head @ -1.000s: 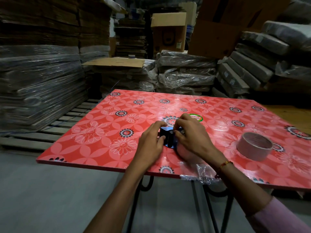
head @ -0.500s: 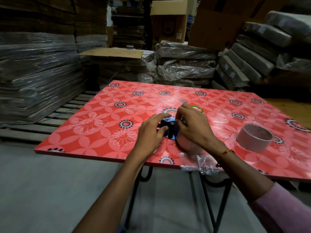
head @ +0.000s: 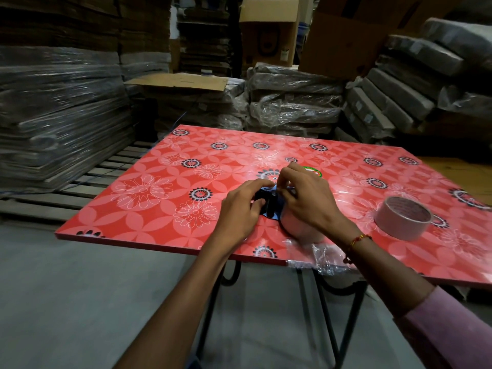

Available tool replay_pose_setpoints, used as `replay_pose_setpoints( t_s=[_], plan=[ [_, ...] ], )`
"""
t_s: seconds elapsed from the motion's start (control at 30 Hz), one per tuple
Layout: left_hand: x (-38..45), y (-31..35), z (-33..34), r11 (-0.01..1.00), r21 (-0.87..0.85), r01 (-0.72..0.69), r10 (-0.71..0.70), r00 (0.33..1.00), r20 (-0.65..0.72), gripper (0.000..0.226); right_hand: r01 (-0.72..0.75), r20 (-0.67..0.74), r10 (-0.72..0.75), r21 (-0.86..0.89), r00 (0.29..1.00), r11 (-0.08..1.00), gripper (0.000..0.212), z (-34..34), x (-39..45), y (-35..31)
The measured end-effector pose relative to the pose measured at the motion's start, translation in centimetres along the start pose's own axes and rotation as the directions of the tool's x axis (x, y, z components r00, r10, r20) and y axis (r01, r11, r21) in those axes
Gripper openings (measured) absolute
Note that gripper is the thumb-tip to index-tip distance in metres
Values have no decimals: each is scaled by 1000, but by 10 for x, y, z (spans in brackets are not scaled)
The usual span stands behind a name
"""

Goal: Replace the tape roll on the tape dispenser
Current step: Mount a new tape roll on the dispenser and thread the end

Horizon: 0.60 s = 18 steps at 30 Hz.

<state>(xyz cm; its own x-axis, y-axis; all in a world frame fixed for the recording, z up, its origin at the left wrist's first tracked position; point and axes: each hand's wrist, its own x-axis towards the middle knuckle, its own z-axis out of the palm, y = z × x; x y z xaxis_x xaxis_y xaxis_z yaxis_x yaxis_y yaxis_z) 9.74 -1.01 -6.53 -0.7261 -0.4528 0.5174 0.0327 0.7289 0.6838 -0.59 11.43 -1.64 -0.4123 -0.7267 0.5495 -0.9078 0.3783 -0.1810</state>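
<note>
A blue and black tape dispenser (head: 269, 206) lies on the red flowered table (head: 165, 198), near its front edge. My left hand (head: 239, 211) grips the dispenser's black handle from the left. My right hand (head: 306, 198) reaches over it, fingertips pinching at the dispenser's top by the blue frame. A pale tape roll (head: 298, 227) sits on the dispenser under my right palm, mostly hidden. A second pale tape roll (head: 403, 221) rests apart on the table to the right.
Crumpled clear plastic film (head: 324, 258) hangs over the table's front edge under my right wrist. Wrapped stacks of flat cardboard (head: 58, 115) and a wooden pallet (head: 87, 182) stand left; wrapped bundles (head: 292, 102) and boxes rise behind the table.
Both hands stay on the dispenser. My right fingertips have worked slightly at its top. The view has shifted a little with my head.
</note>
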Motion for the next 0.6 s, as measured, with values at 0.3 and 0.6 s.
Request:
replay_pose_setpoints(
  t_s=[0.3, 0.6],
  plan=[
    [0, 7, -1, 996, -50, -78, 70, 988, -139, 11, 49, -15, -50, -25, 999, 998, 3, 2, -3, -2],
    [-20, 6, 0, 986, 51, 160, -151, 977, -154, 30, 48, -2, -48, -19, 999, 999, 3, 3, -1, 1]
  ],
)
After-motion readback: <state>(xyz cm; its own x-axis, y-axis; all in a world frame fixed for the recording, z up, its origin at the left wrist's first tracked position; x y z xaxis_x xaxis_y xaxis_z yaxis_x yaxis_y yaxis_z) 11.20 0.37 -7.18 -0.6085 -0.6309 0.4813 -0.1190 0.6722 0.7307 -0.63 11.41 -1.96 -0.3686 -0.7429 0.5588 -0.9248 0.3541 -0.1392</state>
